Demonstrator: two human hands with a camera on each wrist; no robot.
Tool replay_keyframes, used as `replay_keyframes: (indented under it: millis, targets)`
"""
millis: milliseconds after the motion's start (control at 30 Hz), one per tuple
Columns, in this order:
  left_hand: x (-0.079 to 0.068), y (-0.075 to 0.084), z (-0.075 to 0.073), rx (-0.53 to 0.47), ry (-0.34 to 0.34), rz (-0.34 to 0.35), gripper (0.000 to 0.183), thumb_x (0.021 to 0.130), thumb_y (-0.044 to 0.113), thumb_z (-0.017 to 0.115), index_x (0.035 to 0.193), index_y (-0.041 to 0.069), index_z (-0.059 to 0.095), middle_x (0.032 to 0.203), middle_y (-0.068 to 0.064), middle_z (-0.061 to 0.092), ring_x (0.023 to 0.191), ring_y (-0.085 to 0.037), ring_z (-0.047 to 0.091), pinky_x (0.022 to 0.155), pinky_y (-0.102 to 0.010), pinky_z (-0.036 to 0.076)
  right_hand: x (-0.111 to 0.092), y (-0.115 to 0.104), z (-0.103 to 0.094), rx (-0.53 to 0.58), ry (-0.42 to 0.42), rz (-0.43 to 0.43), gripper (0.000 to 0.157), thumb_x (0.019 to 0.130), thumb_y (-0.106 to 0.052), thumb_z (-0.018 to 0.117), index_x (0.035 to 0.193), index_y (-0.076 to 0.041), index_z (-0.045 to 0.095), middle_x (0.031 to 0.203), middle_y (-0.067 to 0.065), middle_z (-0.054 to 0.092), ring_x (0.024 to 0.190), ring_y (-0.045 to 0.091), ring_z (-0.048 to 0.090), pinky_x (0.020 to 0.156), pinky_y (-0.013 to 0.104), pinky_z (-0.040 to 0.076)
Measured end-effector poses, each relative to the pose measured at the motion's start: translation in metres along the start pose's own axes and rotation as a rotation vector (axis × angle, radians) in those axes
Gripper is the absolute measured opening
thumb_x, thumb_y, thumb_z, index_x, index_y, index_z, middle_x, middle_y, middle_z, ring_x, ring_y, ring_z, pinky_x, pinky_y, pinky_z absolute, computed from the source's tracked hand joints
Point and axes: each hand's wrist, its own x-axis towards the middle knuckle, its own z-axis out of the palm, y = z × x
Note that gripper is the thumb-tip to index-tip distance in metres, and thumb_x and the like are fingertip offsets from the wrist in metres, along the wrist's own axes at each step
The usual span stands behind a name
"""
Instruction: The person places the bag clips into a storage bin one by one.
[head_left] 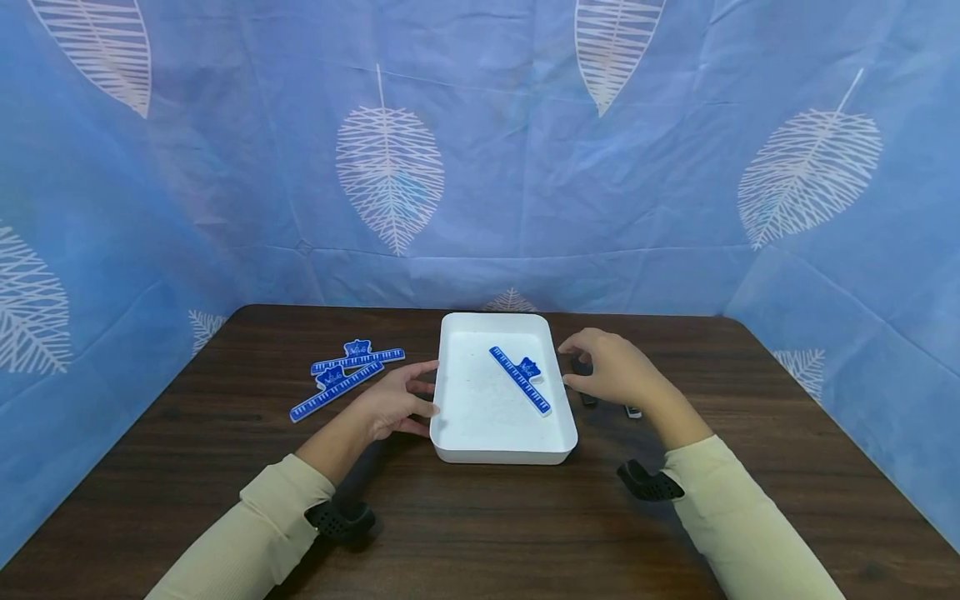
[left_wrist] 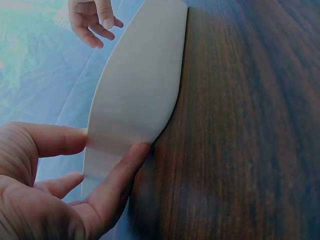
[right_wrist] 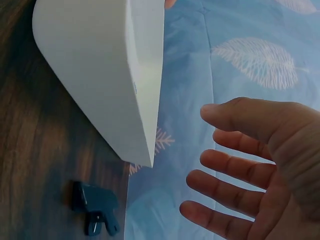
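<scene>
A white rectangular tray [head_left: 468, 400] stands on the table between my hands. Inside it lies a blue clip with a piano-key pattern [head_left: 519, 380], slanted toward the right side. My left hand [head_left: 393, 404] touches the tray's left wall with its fingertips, which are spread and mostly straight, as the left wrist view also shows. Just right of the tray hovers my right hand [head_left: 611, 364], its fingers relaxed and holding nothing. In the right wrist view a gap separates it from the tray. Below it on the table is a black clip [right_wrist: 96, 206], partly covered by the hand in the head view.
Left of the tray lie two more piano-key clips, one farther back [head_left: 358, 361] and one nearer [head_left: 337, 392], close together. A small dark object with a pale end [head_left: 633, 412] sits by the right wrist. A blue leaf-patterned cloth [head_left: 480, 192] hangs behind the brown table [head_left: 487, 525].
</scene>
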Motion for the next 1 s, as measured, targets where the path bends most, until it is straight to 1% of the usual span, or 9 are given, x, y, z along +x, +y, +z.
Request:
replay_keyframes:
  millis: [233, 467, 633, 833, 1000]
  targets:
    - [0.001, -0.001, 0.000, 0.000, 0.001, 0.007, 0.082, 0.082, -0.016, 0.065, 0.152, 0.014, 0.033, 0.139, -0.025, 0.043, 0.110, -0.040, 0.059, 0.076, -0.051, 0.057, -0.011, 0.015, -0.004, 0.006, 0.036, 0.026, 0.037, 0.083, -0.015, 0.076, 0.116, -0.001, 0.066, 0.113, 0.015, 0.064, 0.092, 0.031, 0.063, 0.074, 0.048, 0.055]
    - [0.000, 0.000, 0.000, 0.001, -0.001, 0.005, 0.083, 0.082, -0.016, 0.064, 0.152, 0.013, 0.033, 0.139, -0.025, 0.043, 0.110, -0.040, 0.059, 0.076, -0.051, 0.058, -0.020, 0.035, -0.009, 0.003, 0.026, 0.060, 0.039, 0.085, -0.018, 0.075, 0.118, 0.000, 0.064, 0.115, 0.018, 0.062, 0.096, 0.034, 0.060, 0.076, 0.050, 0.052]
    - [0.000, 0.000, 0.000, 0.007, 0.001, 0.004, 0.082, 0.082, -0.016, 0.064, 0.152, 0.014, 0.033, 0.140, -0.025, 0.043, 0.110, -0.040, 0.059, 0.076, -0.051, 0.058, -0.024, 0.042, -0.011, -0.006, 0.028, 0.084, 0.039, 0.085, -0.018, 0.074, 0.118, 0.001, 0.064, 0.110, 0.018, 0.062, 0.093, 0.034, 0.059, 0.075, 0.050, 0.051]
    - [0.002, -0.001, -0.001, 0.011, 0.002, 0.004, 0.081, 0.083, -0.015, 0.064, 0.152, 0.014, 0.033, 0.140, -0.025, 0.043, 0.107, -0.039, 0.060, 0.076, -0.050, 0.058, -0.028, 0.052, -0.013, -0.004, 0.026, 0.099, 0.040, 0.085, -0.017, 0.074, 0.118, 0.004, 0.064, 0.117, 0.023, 0.060, 0.098, 0.037, 0.060, 0.080, 0.054, 0.051]
    - [0.003, -0.002, -0.001, 0.005, -0.002, 0.005, 0.080, 0.084, -0.015, 0.063, 0.152, 0.015, 0.033, 0.140, -0.024, 0.043, 0.106, -0.039, 0.061, 0.076, -0.051, 0.058, -0.030, 0.063, -0.013, 0.023, -0.003, 0.122, 0.043, 0.086, -0.016, 0.073, 0.120, 0.008, 0.062, 0.119, 0.027, 0.059, 0.105, 0.043, 0.058, 0.086, 0.058, 0.049]
